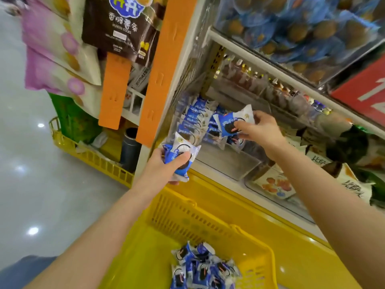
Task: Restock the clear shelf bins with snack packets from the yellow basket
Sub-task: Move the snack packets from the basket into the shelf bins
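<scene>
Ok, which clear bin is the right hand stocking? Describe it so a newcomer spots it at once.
Find the tall orange strip at the shelf's end. The clear bin right beside it, under the right hand, is the one. Unlike its right-hand neighbour with orange-printed packs, it holds blue-and-white packets.

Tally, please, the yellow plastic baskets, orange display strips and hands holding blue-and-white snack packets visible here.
Yellow plastic baskets: 2
Orange display strips: 2
Hands holding blue-and-white snack packets: 2, left hand, right hand
Total: 6
</scene>
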Demonstrator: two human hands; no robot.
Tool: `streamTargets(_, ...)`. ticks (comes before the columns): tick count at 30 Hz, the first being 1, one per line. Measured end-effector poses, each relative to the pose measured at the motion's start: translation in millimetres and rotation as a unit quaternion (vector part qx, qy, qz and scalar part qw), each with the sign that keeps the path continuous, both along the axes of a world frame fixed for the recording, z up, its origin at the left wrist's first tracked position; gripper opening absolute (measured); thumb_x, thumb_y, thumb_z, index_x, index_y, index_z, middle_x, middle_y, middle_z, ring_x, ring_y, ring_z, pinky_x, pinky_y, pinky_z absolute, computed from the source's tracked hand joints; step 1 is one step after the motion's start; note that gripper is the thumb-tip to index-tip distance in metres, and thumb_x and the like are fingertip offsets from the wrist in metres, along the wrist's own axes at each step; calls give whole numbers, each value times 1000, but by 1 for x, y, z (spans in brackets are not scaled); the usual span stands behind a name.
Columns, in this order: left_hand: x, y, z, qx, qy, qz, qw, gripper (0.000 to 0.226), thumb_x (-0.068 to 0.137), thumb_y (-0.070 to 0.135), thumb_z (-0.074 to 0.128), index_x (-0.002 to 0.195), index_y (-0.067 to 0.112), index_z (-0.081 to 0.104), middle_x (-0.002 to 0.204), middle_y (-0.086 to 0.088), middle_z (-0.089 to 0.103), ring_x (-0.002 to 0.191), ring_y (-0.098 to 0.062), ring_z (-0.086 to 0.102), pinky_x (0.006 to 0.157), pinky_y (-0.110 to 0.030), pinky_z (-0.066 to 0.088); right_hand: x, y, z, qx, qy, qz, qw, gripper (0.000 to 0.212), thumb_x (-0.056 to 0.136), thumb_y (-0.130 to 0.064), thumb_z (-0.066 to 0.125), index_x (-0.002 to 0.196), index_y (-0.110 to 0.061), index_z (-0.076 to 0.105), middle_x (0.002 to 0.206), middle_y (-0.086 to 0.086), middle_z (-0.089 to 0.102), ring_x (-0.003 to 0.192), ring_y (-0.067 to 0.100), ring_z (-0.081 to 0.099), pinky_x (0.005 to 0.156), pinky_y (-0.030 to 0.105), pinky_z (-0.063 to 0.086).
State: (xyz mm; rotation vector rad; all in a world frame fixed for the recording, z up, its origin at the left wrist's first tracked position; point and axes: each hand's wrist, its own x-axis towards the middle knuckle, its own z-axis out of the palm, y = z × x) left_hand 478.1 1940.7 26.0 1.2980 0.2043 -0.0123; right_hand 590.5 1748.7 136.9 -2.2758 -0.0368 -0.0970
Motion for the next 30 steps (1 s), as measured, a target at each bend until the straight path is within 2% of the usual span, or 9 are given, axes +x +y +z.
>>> streamTargets(3,6,3,2,-11,-16,-2,1000,31,78,40,66,102,32,49,106,4,62,87,-13,66,55,-21,53,27,2,-10,-84,34,-4,996,25,81,-24,71,98,-9,60,101,11,67,91,25,67,85,39,55)
streamTargets(5,9,6,4,-26,-24,1,999,29,76,40,68,96,34,48,102,5,62,85,-13,67,53,-19,53,37,1,-17,-153,37,8,988,26,81,-25,71,99,-9,61,97,8,64,88,23,61,79,36,51)
streamTargets(10,15,12,10,-59,-38,19,997,50,59,49,67,101,28,50,101,1,63,78,-13,69,54,-22,54,55,-2,-39,-261,104,68,957,31,78,-30,74,90,-4,62,83,8,62,70,15,56,58,20,43)
streamTargets(14,17,11,11,-65,-41,18,997,43,62,47,68,97,30,50,99,2,64,75,-12,69,54,-22,55,69,1,-56,-249,141,74,955,44,80,-35,72,114,-10,57,110,7,63,91,19,63,85,30,52)
streamTargets(16,17,10,13,-61,-41,16,997,39,65,46,68,96,31,49,99,2,63,79,-13,68,55,-22,55,73,3,-61,-245,155,78,954,53,80,-36,71,123,-10,54,123,10,60,106,24,61,97,35,48)
streamTargets(20,16,8,18,-56,-44,13,997,31,73,42,68,95,31,49,100,3,63,79,-13,68,58,-23,57,69,2,-56,-298,124,91,942,60,84,-43,64,131,-9,48,137,9,48,124,25,47,100,31,38)
streamTargets(22,13,5,21,-59,-39,7,997,31,75,41,67,97,30,49,99,2,62,78,-13,68,59,-25,58,57,6,-49,-288,84,81,950,56,88,-44,59,129,-7,47,131,10,52,117,24,51,97,34,42)
streamTargets(27,3,-3,25,-70,-27,14,997,39,73,45,64,103,28,48,100,-1,62,72,-13,70,61,-31,59,-7,35,-17,-166,-178,102,965,21,97,-34,44,101,-17,56,87,-3,60,75,8,54,68,27,43)
streamTargets(30,-2,-6,31,-82,-14,20,996,42,80,44,61,113,23,47,100,-2,63,74,-17,70,64,-35,59,-52,50,-9,-90,-105,176,975,25,96,-39,44,101,-19,57,86,-6,61,74,7,59,64,23,48)
